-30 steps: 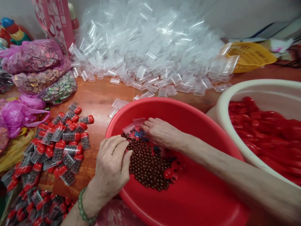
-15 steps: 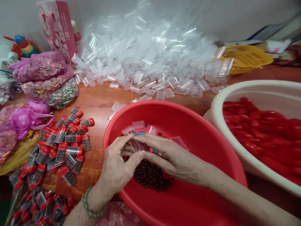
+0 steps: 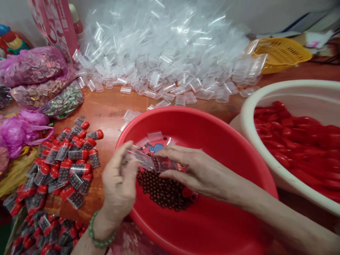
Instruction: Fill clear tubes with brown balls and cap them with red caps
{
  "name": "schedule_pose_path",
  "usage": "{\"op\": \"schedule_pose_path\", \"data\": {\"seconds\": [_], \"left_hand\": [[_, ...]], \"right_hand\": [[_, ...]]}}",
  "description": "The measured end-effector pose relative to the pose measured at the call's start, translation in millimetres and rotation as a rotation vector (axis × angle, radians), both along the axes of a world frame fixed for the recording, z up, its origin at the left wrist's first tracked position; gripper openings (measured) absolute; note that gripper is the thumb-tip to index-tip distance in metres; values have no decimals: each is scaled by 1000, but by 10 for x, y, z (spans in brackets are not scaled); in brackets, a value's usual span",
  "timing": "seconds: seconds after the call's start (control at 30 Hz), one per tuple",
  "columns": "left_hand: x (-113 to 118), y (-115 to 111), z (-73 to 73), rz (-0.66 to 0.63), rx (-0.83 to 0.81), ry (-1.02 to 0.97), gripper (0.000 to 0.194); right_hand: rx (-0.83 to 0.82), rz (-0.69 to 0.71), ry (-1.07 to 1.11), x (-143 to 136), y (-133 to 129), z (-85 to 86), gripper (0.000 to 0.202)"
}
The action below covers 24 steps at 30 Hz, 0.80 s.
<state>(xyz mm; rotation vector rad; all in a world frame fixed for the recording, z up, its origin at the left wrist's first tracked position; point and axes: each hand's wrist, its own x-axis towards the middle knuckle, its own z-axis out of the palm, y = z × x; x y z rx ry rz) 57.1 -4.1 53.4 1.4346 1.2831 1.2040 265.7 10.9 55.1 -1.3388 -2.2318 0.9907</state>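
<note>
Over the red basin (image 3: 202, 118), my left hand (image 3: 118, 186) grips a clear plastic case (image 3: 142, 159) between thumb and fingers. My right hand (image 3: 198, 170) has its thumb and fingers around a second clear case (image 3: 165, 165), whose mouth meets the end of the first one. A few dark balls show near where the cases meet. Below the hands lies a heap of dark brown balls (image 3: 164, 191) on the basin floor. Beside the heap are small red pieces (image 3: 186, 193), partly under my right hand. Several clear cases (image 3: 154, 136) lie at the basin's far side.
Filled cases with red caps (image 3: 65, 170) are piled on the table to the left. Behind the basin rises a large mound of clear cases (image 3: 164, 60). A white tub (image 3: 248, 109) of red caps stands right, a yellow basket (image 3: 284, 53) behind it. Pink bags (image 3: 34, 67) sit far left.
My hands have parted from their close cupped position. My left hand has moved left and turned, bringing the clear case into sight. More of the ball heap is uncovered, and the view has shifted slightly.
</note>
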Motion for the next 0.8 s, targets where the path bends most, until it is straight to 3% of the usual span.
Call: {"op": "schedule_pose_path", "data": {"seconds": [0.07, 0.17, 0.4, 0.57, 0.8], "left_hand": [[-114, 24, 54, 58, 81, 4, 35], [-227, 61, 67, -58, 125, 61, 38], [-202, 64, -192, -174, 236, 282, 48], [-132, 65, -247, -102, 370, 359, 50], [-90, 49, -286, -49, 302, 320, 50]], "right_hand": [[84, 25, -141, 118, 41, -112, 30], [193, 51, -346, 263, 198, -282, 32], [252, 205, -739, 264, 642, -481, 22], [218, 290, -757, 167, 730, -582, 17], [133, 479, -576, -125, 610, -594, 23]]}}
